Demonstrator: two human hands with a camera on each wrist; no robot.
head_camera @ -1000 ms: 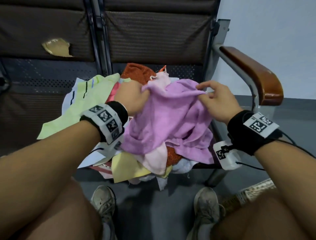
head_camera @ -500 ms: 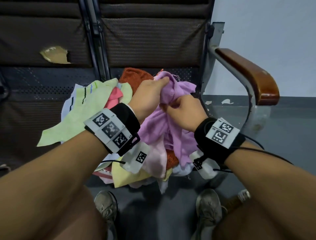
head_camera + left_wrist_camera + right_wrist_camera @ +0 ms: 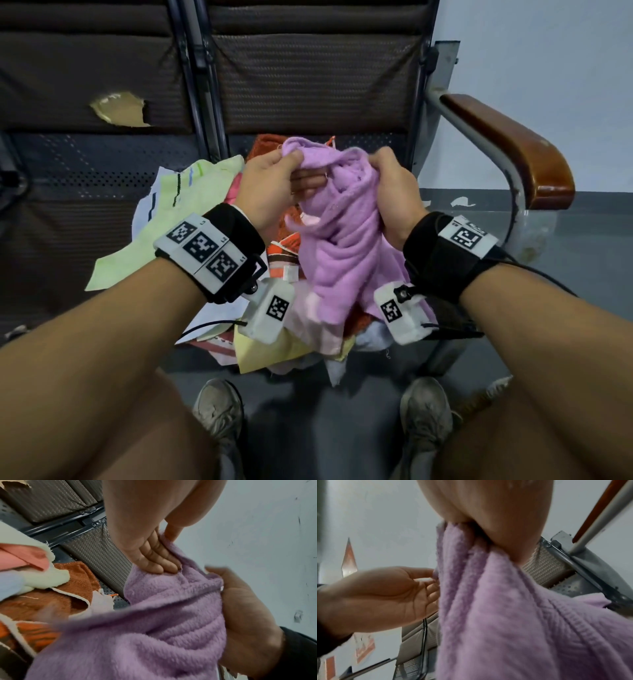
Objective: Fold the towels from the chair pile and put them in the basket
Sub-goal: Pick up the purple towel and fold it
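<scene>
**Purple towel bunched between your hands**

While your left hand (image 3: 270, 186) pinches the purple towel (image 3: 346, 246) at its top edge and your right hand (image 3: 394, 192) clenches the edge just beside it, the towel hangs lengthwise down toward you, above the chair pile (image 3: 164, 219). Both hands are equally near, so spreading sideways looks next.

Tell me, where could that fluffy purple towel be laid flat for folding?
The neighbouring dark mesh seat is bare left of the pale green cloth. The grey floor under the brown wooden armrest is open too. The seat under both hands is crowded with the mixed cloth pile.
</scene>
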